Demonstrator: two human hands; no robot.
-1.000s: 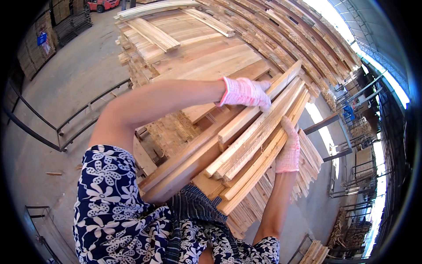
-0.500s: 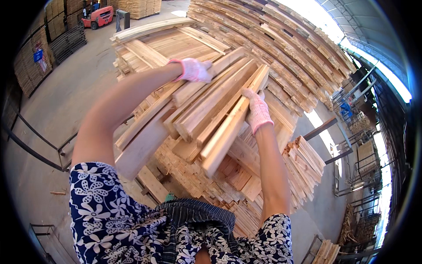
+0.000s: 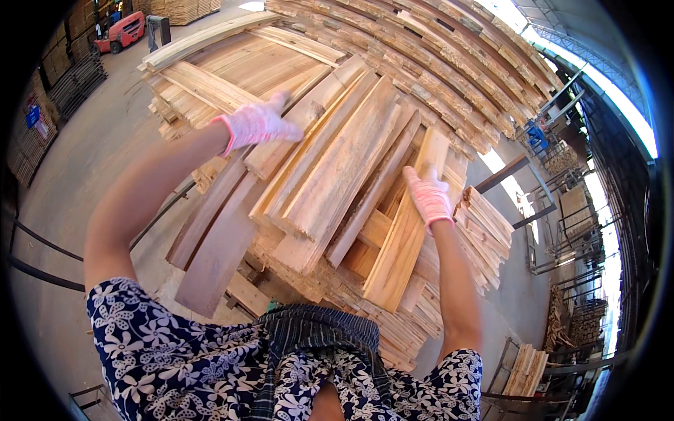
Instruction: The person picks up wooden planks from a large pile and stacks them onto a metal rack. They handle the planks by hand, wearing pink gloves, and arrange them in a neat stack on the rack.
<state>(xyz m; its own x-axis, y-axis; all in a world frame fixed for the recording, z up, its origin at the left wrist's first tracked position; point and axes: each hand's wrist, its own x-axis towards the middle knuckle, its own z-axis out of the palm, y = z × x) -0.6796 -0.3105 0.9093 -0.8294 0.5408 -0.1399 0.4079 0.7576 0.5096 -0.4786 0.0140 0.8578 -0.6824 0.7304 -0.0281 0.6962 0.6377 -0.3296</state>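
Note:
My left hand [image 3: 261, 126], in a pink-and-white knit glove, has its fingers spread at the left side of a loose pile of wooden boards [image 3: 344, 158]. It hovers at or just touches a thick board [image 3: 309, 126]; contact is hard to make out. To the right, my gloved right hand [image 3: 430, 196] holds the edge of a pale yellow board [image 3: 404, 242], thumb on its top face. That board lies slanted, apart from the pile, with a gap showing lower planks beside it. Two darker boards [image 3: 217, 245] jut toward me at the left.
A tall stack of rough-edged lumber [image 3: 421, 63] rises behind the pile. Short sticks [image 3: 484, 238] lie to the right, near a metal frame [image 3: 502, 174]. Cross-laid planks [image 3: 210, 88] sit at the far left. A red forklift [image 3: 121, 34] stands in the distance.
My right hand has moved right and lower with the pale board, which now lies flatter and apart from the others. My left hand has shifted left, its fingers spread. The boards between have fanned out.

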